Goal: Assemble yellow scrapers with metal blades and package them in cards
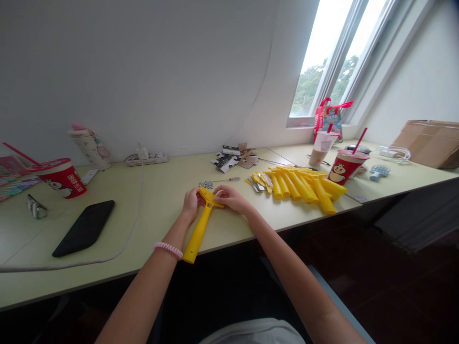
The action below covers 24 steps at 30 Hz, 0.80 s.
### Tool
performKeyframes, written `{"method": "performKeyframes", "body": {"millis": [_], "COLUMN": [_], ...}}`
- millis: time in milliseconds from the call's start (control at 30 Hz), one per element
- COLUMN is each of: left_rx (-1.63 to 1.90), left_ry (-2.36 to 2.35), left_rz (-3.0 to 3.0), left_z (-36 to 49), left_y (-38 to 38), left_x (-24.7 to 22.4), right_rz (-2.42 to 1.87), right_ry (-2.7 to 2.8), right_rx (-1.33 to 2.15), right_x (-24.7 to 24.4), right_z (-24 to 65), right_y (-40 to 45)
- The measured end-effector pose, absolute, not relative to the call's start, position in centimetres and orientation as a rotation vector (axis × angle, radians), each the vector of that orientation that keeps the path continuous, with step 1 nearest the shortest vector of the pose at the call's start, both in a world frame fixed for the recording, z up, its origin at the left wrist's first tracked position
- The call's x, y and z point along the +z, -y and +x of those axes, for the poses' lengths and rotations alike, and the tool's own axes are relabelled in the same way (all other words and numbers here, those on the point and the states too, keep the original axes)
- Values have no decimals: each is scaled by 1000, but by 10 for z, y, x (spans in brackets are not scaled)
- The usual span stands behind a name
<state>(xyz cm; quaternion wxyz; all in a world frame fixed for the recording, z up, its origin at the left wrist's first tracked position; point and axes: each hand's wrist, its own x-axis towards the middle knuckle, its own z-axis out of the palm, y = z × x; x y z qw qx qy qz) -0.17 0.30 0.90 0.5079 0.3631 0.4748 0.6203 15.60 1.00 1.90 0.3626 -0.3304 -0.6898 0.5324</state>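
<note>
A yellow T-shaped scraper handle [200,229] is between my hands, its head at the top and its long grip pointing down to the table's front edge. My left hand [191,201] has its fingers closed on the left end of the head. On the right end, my right hand [229,197] pinches the head between thumb and fingers. Just beyond lies a small heap of screws [206,184], with a screwdriver [233,179] beside it. Small yellow pieces with metal blades [258,182] lie to the right, next to a pile of yellow handles [301,185].
Torn black and white cardboard [229,161] lies by the wall. A black phone [85,228], a white cable [131,234] and a red cup [64,180] are on the left. Another red cup [346,167] and a cardboard box [428,143] stand on the right.
</note>
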Motion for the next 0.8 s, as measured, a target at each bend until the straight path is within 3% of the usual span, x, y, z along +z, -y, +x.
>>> {"method": "performKeyframes", "body": {"millis": [567, 800], "left_rx": [1447, 1217], "left_ry": [-1137, -1103], "left_rz": [887, 1071], "left_z": [2, 5], "left_y": [0, 4], "left_x": [10, 10], "right_rz": [-856, -822], "right_ry": [1744, 1642], "right_rx": [1318, 1298], "right_x": [16, 11], "right_z": [157, 156], "right_y": [-10, -14]}}
